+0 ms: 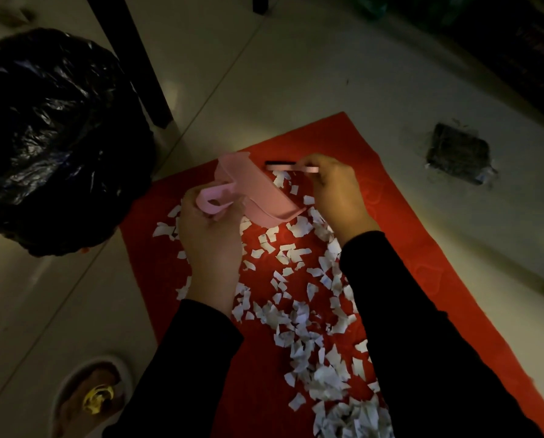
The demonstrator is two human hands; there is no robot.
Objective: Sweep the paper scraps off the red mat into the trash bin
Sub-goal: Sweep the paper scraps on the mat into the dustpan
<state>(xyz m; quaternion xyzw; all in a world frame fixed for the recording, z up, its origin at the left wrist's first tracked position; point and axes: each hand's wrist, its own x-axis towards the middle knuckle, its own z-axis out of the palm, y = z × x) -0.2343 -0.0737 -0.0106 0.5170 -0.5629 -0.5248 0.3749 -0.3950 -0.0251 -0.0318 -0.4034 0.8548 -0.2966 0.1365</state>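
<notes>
With my left hand point(208, 235) gripping the pink dustpan point(258, 192) and my right hand point(333, 191) pinching the brush point(291, 167) at the red mat point(422, 248)'s far end, sweeping hasn't started: next I drag the paper scraps point(299, 311), strewn along the mat, into the pan for the trash bin point(52, 134) at far left.

Glossy crinkled plastic bin liner point(52, 121), matt pink plastic dustpan point(258, 197), torn paper scraps point(302, 314).

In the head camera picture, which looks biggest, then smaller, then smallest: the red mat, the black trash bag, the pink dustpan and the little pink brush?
1. red mat
2. black trash bag, though it stands taller and nearer the camera, so its true size is unsure
3. pink dustpan, held by the left hand
4. pink brush, partly hidden in the right hand
</notes>
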